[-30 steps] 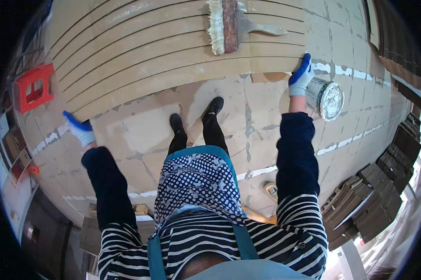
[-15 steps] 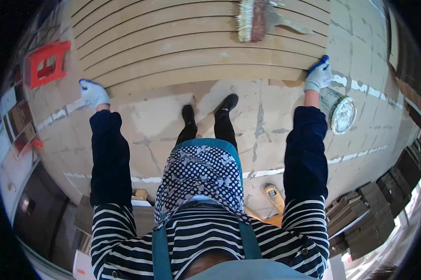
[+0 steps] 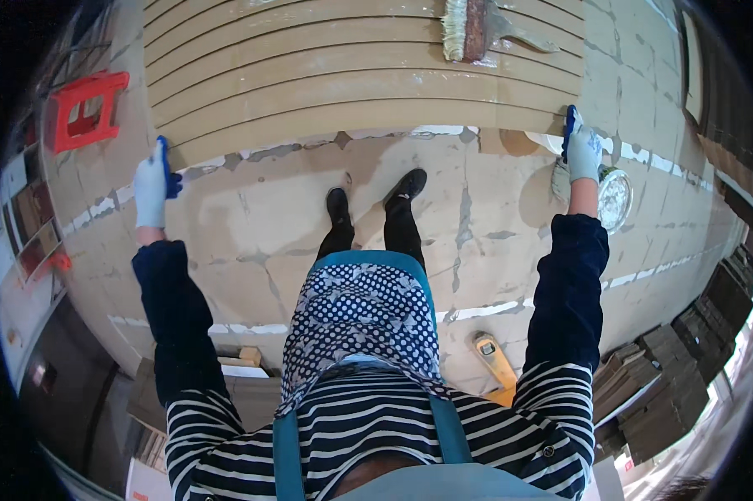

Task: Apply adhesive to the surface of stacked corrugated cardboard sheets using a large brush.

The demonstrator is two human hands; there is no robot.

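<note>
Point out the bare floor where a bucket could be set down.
Free: the floor between the slatted panel and the shoes. Crowded: the right hand side, with the round tin, and the stacked boards lower right.

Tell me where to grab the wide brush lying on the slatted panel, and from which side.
Probably by the wooden handle of the brush, coming from the right hand side. The brush lies flat on the slatted panel with the handle pointing right, and the pale bristles point left, so the handle end is the free, clean part.
</note>
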